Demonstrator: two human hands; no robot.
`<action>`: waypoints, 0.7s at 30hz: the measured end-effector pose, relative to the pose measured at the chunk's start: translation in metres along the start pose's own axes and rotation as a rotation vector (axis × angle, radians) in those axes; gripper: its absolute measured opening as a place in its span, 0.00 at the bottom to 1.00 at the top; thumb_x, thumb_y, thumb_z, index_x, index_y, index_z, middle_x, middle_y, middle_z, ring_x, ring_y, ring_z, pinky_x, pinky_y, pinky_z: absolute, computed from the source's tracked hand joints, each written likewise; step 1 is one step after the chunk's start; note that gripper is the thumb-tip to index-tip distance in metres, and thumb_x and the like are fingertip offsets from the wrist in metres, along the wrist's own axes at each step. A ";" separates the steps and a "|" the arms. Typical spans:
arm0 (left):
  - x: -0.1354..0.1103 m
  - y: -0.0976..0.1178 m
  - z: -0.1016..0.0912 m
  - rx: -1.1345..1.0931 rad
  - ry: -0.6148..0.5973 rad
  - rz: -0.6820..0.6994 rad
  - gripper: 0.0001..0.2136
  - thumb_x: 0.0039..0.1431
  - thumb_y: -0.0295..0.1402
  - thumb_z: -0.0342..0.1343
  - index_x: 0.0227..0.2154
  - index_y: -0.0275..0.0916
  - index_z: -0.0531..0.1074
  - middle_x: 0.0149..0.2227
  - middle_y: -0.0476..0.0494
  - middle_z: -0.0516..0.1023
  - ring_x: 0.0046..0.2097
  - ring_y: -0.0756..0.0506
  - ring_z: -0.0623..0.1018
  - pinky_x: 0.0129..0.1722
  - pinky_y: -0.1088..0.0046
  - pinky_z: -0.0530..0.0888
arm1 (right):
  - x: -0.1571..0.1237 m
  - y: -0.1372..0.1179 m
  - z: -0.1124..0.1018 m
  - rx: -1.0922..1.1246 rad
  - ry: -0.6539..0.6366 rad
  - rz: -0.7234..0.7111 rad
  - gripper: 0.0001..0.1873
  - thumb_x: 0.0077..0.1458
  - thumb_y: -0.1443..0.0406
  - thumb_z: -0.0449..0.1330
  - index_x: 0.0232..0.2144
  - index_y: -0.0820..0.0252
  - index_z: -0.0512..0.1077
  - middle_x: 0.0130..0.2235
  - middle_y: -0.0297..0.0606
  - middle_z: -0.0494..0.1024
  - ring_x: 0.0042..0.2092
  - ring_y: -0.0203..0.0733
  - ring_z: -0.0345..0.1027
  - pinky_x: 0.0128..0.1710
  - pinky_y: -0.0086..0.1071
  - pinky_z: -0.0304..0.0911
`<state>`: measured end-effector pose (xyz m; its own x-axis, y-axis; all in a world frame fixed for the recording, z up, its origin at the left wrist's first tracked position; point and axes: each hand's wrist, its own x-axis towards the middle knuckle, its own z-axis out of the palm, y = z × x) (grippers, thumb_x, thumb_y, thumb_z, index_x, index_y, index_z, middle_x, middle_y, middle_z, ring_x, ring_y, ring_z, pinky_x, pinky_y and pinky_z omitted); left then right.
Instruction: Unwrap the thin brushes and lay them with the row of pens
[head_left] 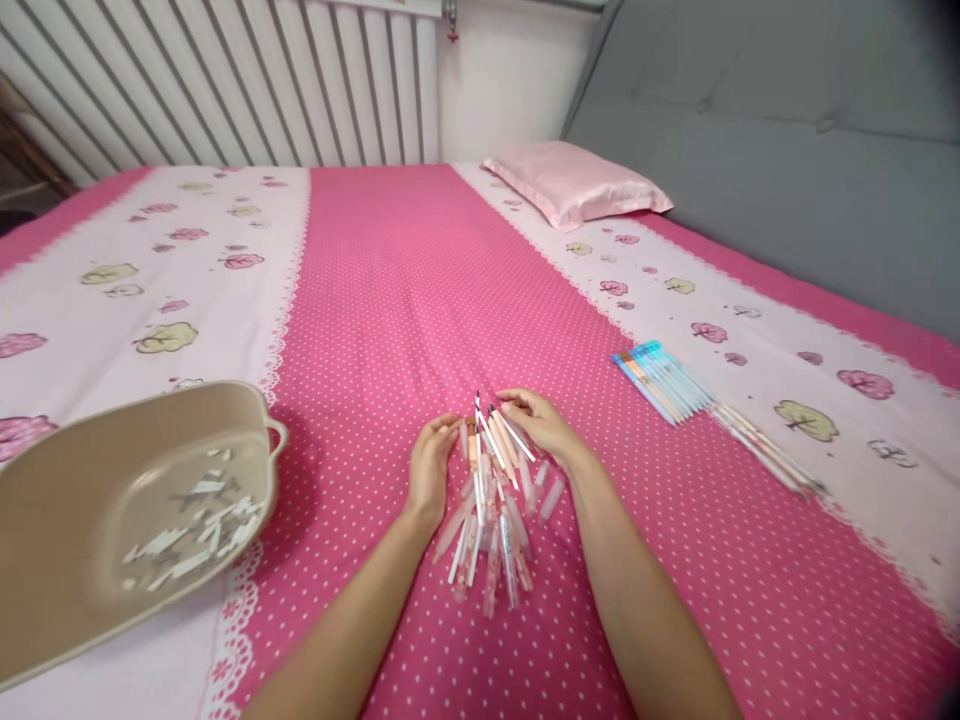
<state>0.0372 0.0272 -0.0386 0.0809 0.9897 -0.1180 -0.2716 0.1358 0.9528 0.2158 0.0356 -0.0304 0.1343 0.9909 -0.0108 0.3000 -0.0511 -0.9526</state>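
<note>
A loose pile of pink and clear pen parts (491, 570), mixed with thin white refills (478, 490), lies on the bed in front of me. Several peach-coloured pieces (501, 440) and dark tips show at its far end. My left hand (431, 470) curves along the pile's left side, fingertips beside a pale pink cap (463, 440). On the right, my right hand (544, 425) has its fingers apart and bent around the far edge of the pile. Both hands seem to cup the pile from the sides; whether the fingertips touch single pieces is hard to see.
At left stands a beige plastic basin (67, 520) with many small white and grey pieces (199, 530) inside. To the right, a row of blue-ended pens (664, 380) lies beside several white pens (765, 445). A pink pillow (577, 185) rests near the grey headboard (772, 150).
</note>
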 end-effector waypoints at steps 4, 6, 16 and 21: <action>-0.004 0.005 0.004 -0.056 0.001 -0.052 0.15 0.56 0.37 0.48 0.43 0.35 0.68 0.51 0.37 0.72 0.55 0.41 0.70 0.55 0.64 0.67 | -0.001 -0.002 0.002 -0.147 -0.018 -0.074 0.14 0.52 0.62 0.57 0.40 0.60 0.73 0.43 0.41 0.74 0.45 0.41 0.65 0.50 0.39 0.57; -0.008 0.008 0.002 -0.084 -0.024 -0.116 0.15 0.57 0.37 0.47 0.44 0.36 0.69 0.53 0.37 0.71 0.57 0.41 0.69 0.56 0.65 0.66 | -0.003 -0.005 0.002 -0.274 -0.033 -0.114 0.14 0.55 0.60 0.54 0.40 0.60 0.73 0.43 0.42 0.74 0.47 0.43 0.64 0.51 0.40 0.56; -0.029 0.003 0.007 0.121 -0.013 -0.085 0.22 0.51 0.38 0.58 0.49 0.39 0.66 0.54 0.36 0.69 0.54 0.39 0.70 0.50 0.63 0.71 | -0.034 -0.036 0.009 -0.585 -0.052 0.073 0.32 0.50 0.49 0.57 0.54 0.57 0.62 0.52 0.48 0.67 0.54 0.55 0.60 0.51 0.46 0.57; -0.035 0.011 0.004 0.360 0.126 -0.115 0.21 0.51 0.37 0.58 0.48 0.37 0.67 0.45 0.34 0.74 0.44 0.40 0.76 0.41 0.62 0.75 | -0.038 -0.041 0.009 -0.623 -0.051 0.142 0.37 0.49 0.48 0.58 0.56 0.60 0.60 0.55 0.53 0.66 0.55 0.60 0.60 0.51 0.50 0.55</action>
<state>0.0355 -0.0059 -0.0232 -0.0336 0.9697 -0.2419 0.0879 0.2439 0.9658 0.1904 0.0016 0.0066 0.1732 0.9729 -0.1532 0.7774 -0.2305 -0.5852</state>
